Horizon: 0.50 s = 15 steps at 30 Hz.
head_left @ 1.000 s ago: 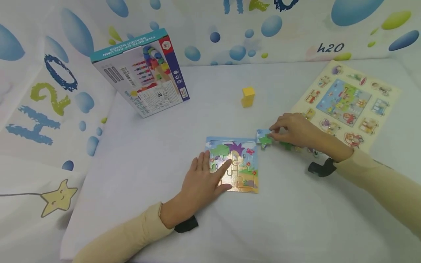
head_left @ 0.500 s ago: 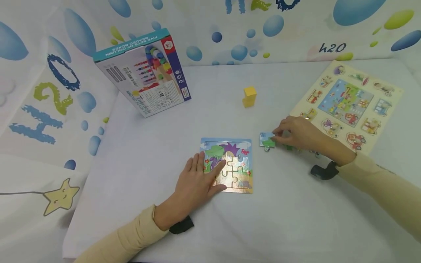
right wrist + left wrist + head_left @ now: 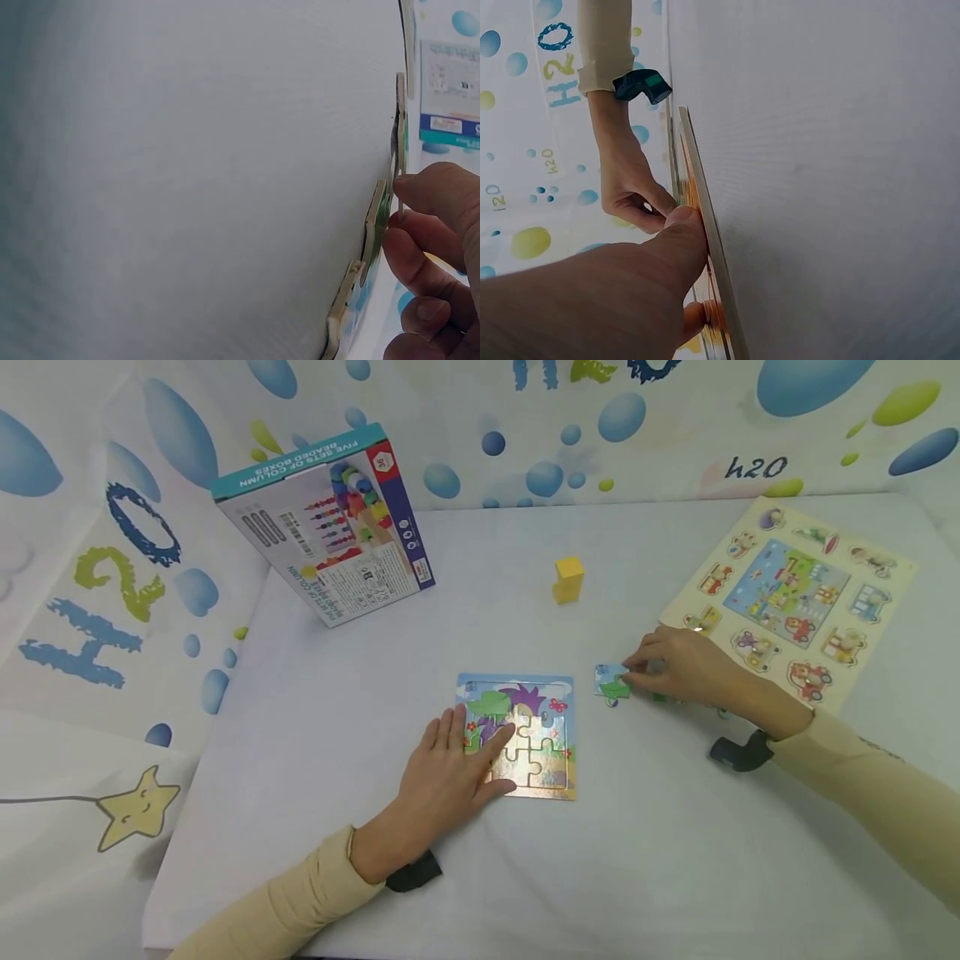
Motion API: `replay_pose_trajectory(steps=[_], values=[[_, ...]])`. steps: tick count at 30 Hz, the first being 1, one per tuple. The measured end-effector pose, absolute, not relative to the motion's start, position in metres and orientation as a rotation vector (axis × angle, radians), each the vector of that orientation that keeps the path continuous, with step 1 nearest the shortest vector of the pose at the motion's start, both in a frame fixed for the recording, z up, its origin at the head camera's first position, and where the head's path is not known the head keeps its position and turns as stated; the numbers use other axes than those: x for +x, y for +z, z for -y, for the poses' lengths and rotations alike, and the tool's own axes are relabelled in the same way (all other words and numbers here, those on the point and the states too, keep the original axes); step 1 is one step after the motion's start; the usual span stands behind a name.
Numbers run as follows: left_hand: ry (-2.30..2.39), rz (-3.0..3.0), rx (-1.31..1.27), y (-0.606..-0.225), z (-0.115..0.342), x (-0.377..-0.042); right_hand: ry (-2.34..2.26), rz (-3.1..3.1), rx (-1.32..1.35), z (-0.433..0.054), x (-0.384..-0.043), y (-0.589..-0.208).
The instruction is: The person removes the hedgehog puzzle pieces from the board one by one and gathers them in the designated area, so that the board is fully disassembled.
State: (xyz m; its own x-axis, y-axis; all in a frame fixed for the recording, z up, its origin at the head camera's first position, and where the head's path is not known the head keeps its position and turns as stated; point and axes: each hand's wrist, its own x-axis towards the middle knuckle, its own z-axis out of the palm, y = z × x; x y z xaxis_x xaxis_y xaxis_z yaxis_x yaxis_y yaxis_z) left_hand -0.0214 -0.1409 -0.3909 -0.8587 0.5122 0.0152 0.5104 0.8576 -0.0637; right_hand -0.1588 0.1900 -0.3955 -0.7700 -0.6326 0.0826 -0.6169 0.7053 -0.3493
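My left hand [image 3: 442, 772] lies with fingers stretched over the left side of a square jigsaw puzzle [image 3: 555, 777], which shows a purple-haired figure, flowers and a butterfly. Part of the picture is under the hand. To the right of the puzzle, my right hand [image 3: 686, 664] pinches the edge of a blue and green jigsaw piece [image 3: 609, 677] between thumb and finger. Seen edge-on in the right wrist view, another green piece [image 3: 373, 232] lies just below the fingertips, with a further piece [image 3: 342, 311] beyond it. In the head view the right hand mostly hides these loose pieces.
A larger picture board [image 3: 870, 643] with vehicle and animal shapes lies at the right, partly behind the right forearm. Toward the back stand a yellow block-like object [image 3: 568, 581] and, farther left, a beaded-toy box [image 3: 330, 535]. A bubble-printed cloth [image 3: 517, 435] hangs behind the table.
The puzzle has slid slightly left together with my left hand. My right hand has shifted a little right and nearer with the pinched piece, widening the gap to the puzzle.
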Motion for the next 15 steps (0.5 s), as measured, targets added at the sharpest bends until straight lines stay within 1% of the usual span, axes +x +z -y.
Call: replay_pose_trajectory(steps=[15], values=[[0.064,2.981,-0.825,-0.3933,0.1412,-0.0216,-0.559,-2.885,-1.073,-0.1911,-0.1584,-0.3985]])
